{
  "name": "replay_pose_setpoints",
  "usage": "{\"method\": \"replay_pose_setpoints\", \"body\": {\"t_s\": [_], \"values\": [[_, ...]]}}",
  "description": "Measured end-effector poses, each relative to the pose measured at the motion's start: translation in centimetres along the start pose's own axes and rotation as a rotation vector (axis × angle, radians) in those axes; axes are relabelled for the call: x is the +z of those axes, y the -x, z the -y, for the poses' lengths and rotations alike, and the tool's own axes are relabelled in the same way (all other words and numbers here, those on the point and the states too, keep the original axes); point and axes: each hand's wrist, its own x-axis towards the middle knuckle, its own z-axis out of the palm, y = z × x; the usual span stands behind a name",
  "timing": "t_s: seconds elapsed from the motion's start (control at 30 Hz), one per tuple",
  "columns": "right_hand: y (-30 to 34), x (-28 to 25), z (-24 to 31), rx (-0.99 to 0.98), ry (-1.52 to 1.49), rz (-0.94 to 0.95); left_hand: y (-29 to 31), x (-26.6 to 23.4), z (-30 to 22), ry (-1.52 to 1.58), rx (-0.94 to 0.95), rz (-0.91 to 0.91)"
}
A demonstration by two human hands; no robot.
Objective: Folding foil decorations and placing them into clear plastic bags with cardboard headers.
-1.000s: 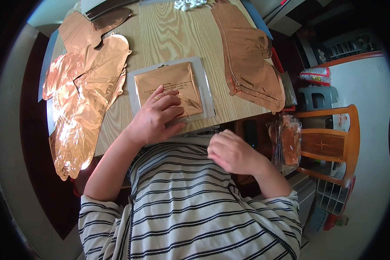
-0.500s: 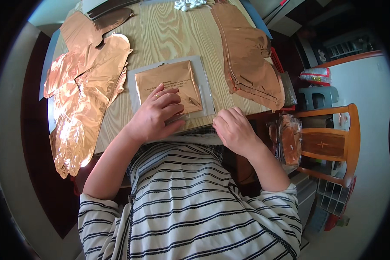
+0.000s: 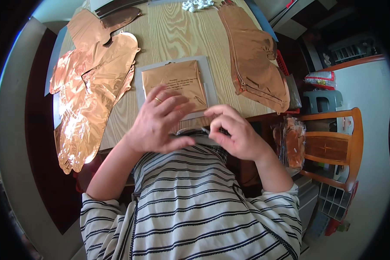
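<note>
A clear plastic bag (image 3: 211, 82) with a folded copper-coloured foil balloon (image 3: 190, 78) inside lies flat on the table near its front edge. Above the bag's near left part hovers my left hand (image 3: 160, 119), fingers spread and slightly bent, a ring on one of them; nothing shows in it. My right hand (image 3: 238, 136) is at the bag's near right corner, fingers loosely curled, with thumb and forefinger apart. Between the hands, at the table edge, is a small greyish piece (image 3: 205, 129) too unclear to name. The near edge of the bag is partly hidden by my hands.
Unfolded copper foil balloons (image 3: 97, 82) cover the left of the wooden table (image 3: 169, 39); more foil (image 3: 255, 60) lies at the right. White small pieces (image 3: 197, 5) sit at the far edge. A wooden chair (image 3: 329, 147) to the right bears bagged foil (image 3: 294, 143).
My right hand has come left and its thumb and forefinger have parted. My left hand has lifted slightly off the bag and its fingers have spread. The whole view has shifted a little.
</note>
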Motion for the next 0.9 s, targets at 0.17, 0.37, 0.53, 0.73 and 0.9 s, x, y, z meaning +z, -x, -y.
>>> {"method": "replay_pose_setpoints", "body": {"t_s": [0.17, 0.37, 0.53, 0.73, 0.9], "values": [[-1.9, 0.6, -1.0, 0.054, 0.042, 0.045, 2.2, 2.1, -1.9, 0.013, -0.042, -0.005], [-1.7, 1.7, -2.5, -0.093, 0.479, 0.047, 12.5, 0.0, -2.6, -0.093, -0.319, -0.265], [-1.8, 1.7, -2.1, -0.088, 0.494, 0.061, 27.9, 2.5, -0.7, -0.175, -0.893, -0.395], [-2.3, 1.7, -1.4, -0.049, 0.483, 0.083, 48.4, 9.9, 3.6, -0.219, -1.65, 0.159], [-2.1, 1.9, -1.4, -0.009, 0.515, 0.103, 56.2, 14.6, 4.6, -0.254, -1.801, 0.525]]}}
